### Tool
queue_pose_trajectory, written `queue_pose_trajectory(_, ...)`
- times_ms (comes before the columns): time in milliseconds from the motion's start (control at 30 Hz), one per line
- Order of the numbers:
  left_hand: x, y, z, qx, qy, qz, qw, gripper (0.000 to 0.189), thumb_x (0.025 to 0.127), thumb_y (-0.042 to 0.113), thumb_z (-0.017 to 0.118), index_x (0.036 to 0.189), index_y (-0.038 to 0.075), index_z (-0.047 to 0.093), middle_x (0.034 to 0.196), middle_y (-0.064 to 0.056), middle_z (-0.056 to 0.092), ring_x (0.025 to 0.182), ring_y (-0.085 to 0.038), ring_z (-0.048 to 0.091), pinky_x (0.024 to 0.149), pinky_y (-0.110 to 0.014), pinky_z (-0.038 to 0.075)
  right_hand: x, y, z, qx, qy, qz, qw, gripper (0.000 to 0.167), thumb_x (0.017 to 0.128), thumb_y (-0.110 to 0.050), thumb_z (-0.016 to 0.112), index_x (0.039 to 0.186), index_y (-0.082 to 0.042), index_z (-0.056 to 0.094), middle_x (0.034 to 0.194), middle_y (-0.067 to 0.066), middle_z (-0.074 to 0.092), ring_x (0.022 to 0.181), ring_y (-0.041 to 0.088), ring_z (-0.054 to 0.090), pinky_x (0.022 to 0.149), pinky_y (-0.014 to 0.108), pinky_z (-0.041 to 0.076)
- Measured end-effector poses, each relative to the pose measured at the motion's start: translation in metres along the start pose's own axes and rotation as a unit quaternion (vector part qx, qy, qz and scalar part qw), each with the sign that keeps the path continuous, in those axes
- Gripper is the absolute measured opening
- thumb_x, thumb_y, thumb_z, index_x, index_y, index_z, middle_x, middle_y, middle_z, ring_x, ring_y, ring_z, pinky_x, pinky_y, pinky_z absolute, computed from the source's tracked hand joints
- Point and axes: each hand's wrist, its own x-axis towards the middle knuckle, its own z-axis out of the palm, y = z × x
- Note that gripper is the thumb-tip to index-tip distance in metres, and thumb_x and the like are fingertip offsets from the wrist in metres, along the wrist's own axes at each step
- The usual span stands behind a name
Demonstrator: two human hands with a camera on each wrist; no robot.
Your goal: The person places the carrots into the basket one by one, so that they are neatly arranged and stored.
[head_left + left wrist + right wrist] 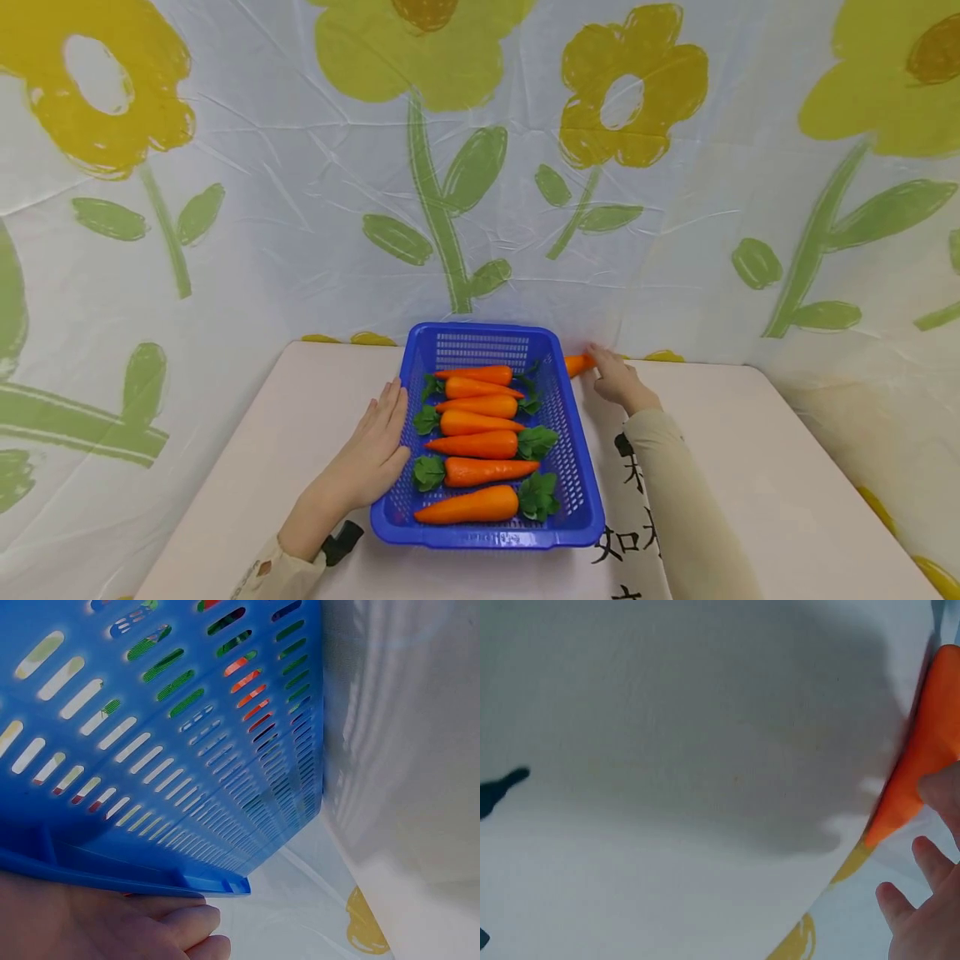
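Note:
My left hand (371, 450) lies along the left side of a blue plastic basket (386, 521), its fingers nearly straight. In the left wrist view the fingers (191, 926) rest just under the basket's rim (150, 886). Behind the basket's right side, my right hand (624, 385) holds an orange carrot (579, 365) by its narrow end. Seen from the right wrist, one fingertip presses on the carrot (930, 742) while two other fingers spread away from it; my thumb is hidden. Several carrots (480, 472) with green leafy tops lie crosswise in the basket, their tips pointing alternately left and right.
The basket stands on a pale table (757, 467) that ends at a hanging cloth (285, 275) printed with yellow flowers. Black written characters (622, 542) run down the table's surface right of the basket, beside my right sleeve (678, 500).

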Motion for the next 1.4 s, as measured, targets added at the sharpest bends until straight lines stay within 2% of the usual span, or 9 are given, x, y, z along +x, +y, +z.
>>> queue_pose_trajectory(100,0.001,0.000,0.001,0.003,0.006,0.007,1.0000,0.071,0.093,0.009,0.049,0.152,-0.014,0.015,0.162,-0.028,0.007,0.149,-0.041,0.009,0.117,-0.060,0.013,0.002,0.001,0.004,-0.007,-0.012,0.013,0.9998,0.056,0.095,-0.002,0.044,0.150,0.006,0.034,0.156,0.028,0.029,0.141,0.051,0.023,0.107,0.074,0.021)
queue_pose_trajectory(233,0.000,0.002,0.001,0.000,0.006,0.005,1.0000,0.071,0.093,0.008,0.049,0.152,-0.014,0.016,0.162,-0.028,0.007,0.149,-0.041,0.009,0.117,-0.061,0.013,0.003,-0.001,0.008,-0.020,-0.013,0.020,0.9995,0.054,0.095,-0.003,0.045,0.148,0.006,0.036,0.154,0.029,0.032,0.140,0.052,0.024,0.106,0.074,0.023)
queue_pose_trajectory(367,0.000,0.002,-0.001,-0.004,-0.001,-0.002,1.0000,0.071,0.094,0.008,0.049,0.152,-0.013,0.015,0.162,-0.026,0.006,0.150,-0.040,0.007,0.118,-0.060,0.011,0.001,-0.005,0.009,-0.030,0.018,0.008,0.9994,0.050,0.093,0.000,0.051,0.142,0.007,0.045,0.145,0.030,0.042,0.134,0.053,0.032,0.103,0.072,0.030)
queue_pose_trajectory(567,-0.001,0.001,0.000,-0.003,-0.005,-0.006,1.0000,0.071,0.094,0.009,0.049,0.153,-0.013,0.014,0.163,-0.025,0.004,0.150,-0.039,0.006,0.117,-0.060,0.010,-0.005,-0.005,0.006,-0.052,0.070,-0.026,0.9959,0.040,0.084,0.007,0.059,0.124,0.006,0.060,0.117,0.029,0.051,0.109,0.049,0.047,0.088,0.061,0.048)
queue_pose_trajectory(767,-0.001,0.001,0.001,-0.001,-0.001,-0.003,1.0000,0.071,0.094,0.009,0.048,0.153,-0.012,0.014,0.163,-0.025,0.004,0.150,-0.039,0.006,0.118,-0.060,0.011,-0.005,0.002,0.013,-0.062,0.096,-0.042,0.9926,0.027,0.080,0.010,0.064,0.106,0.004,0.069,0.105,0.025,0.052,0.102,0.045,0.049,0.082,0.058,0.051)
queue_pose_trajectory(967,-0.001,0.002,0.000,0.000,0.005,0.003,1.0000,0.071,0.094,0.008,0.048,0.152,-0.013,0.015,0.162,-0.026,0.006,0.150,-0.040,0.008,0.117,-0.061,0.012,-0.009,0.009,0.018,-0.067,0.089,-0.046,0.9928,0.018,0.083,0.006,0.065,0.100,0.002,0.070,0.107,0.024,0.059,0.106,0.045,0.053,0.085,0.059,0.051)
queue_pose_trajectory(1167,-0.001,0.003,-0.001,0.001,0.013,0.004,0.9999,0.070,0.093,0.008,0.049,0.152,-0.014,0.016,0.162,-0.027,0.008,0.149,-0.041,0.010,0.116,-0.061,0.013,-0.018,0.014,0.012,-0.058,0.069,-0.047,0.9948,0.017,0.081,0.005,0.067,0.097,0.001,0.070,0.098,0.022,0.063,0.098,0.043,0.057,0.084,0.057,0.052)
queue_pose_trajectory(1400,-0.001,0.002,-0.001,0.002,0.006,0.001,1.0000,0.071,0.093,0.009,0.048,0.152,-0.013,0.015,0.162,-0.027,0.006,0.150,-0.040,0.008,0.117,-0.060,0.013,-0.030,0.024,0.002,-0.045,0.045,-0.021,0.9978,0.015,0.082,0.003,0.067,0.096,0.001,0.070,0.092,0.019,0.065,0.092,0.040,0.061,0.082,0.056,0.052)
